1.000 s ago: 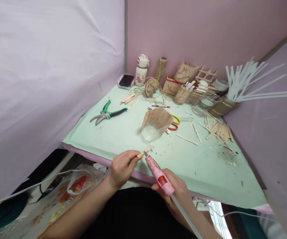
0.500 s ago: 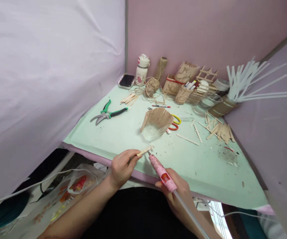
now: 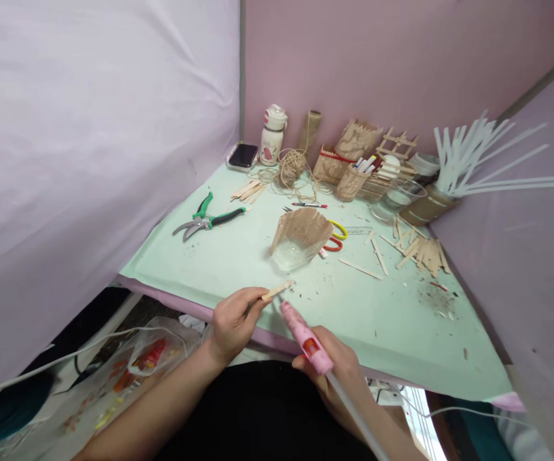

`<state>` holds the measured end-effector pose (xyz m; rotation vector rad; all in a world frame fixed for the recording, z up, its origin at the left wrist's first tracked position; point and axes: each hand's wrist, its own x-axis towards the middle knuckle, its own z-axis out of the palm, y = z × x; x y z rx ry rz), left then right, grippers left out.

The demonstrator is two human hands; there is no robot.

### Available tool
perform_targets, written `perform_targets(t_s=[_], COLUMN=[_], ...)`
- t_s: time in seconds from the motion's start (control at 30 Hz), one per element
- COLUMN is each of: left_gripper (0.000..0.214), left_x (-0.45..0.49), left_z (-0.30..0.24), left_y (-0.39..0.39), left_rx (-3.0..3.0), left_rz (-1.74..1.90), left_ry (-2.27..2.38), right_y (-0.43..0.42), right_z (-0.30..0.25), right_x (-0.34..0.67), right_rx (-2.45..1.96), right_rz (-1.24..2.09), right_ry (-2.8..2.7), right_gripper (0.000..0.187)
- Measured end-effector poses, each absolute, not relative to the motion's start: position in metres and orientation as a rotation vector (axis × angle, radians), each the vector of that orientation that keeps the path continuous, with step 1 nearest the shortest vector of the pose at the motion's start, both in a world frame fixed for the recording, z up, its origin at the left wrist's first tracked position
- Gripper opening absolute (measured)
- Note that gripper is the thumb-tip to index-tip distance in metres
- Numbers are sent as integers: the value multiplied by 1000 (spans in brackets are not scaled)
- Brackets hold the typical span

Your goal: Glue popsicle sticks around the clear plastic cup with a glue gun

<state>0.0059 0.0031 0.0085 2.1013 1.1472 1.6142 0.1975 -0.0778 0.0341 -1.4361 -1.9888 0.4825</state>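
Observation:
Between the thumb and fingers of my left hand (image 3: 237,320) is a short wooden craft stick (image 3: 277,291), its free end pointing up and right. My right hand (image 3: 337,365) grips a pink glue gun (image 3: 304,336), with a long pale glue stick (image 3: 353,406) running out of its back. The gun's nozzle is close beside the craft stick; whether they touch I cannot tell. Just beyond both hands stands a clear container (image 3: 290,255) with craft sticks (image 3: 305,227) fixed upright around its far side.
Green-handled pruning shears (image 3: 204,219) lie open at left. Scissors (image 3: 338,237) are behind the container. Loose craft sticks (image 3: 425,253) are piled at right. Along the back stand a bottle (image 3: 271,137), a twine ball (image 3: 292,168), a pen holder (image 3: 351,184) and white strips (image 3: 471,157).
My right hand has moved the glue gun slightly left, its nozzle shifting along the craft stick toward my left fingers. The left hand has barely moved.

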Motion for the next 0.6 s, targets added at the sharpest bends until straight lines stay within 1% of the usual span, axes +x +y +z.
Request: perform_targets(t_s=[0.07,0.27,0.5,0.6], left_gripper=[10,10,18,18], left_x=[6,5,3,4], left_z=[9,8,7,6], left_y=[3,3,4,5], left_rx=[2088,2050,2149,2153], left_rz=[1602,1595,1589,1580], left_ry=[1120,1114,943,946], right_y=[-79,-81,-80,-80], right_z=[34,42,43,43], right_x=[199,205,201,200], right_rx=[-1437,-1493,-1488,-1481], right_rz=[496,392,521,530], right_ry=[-2013,-1906,-1846,-1863], right_gripper=[39,40,47,46])
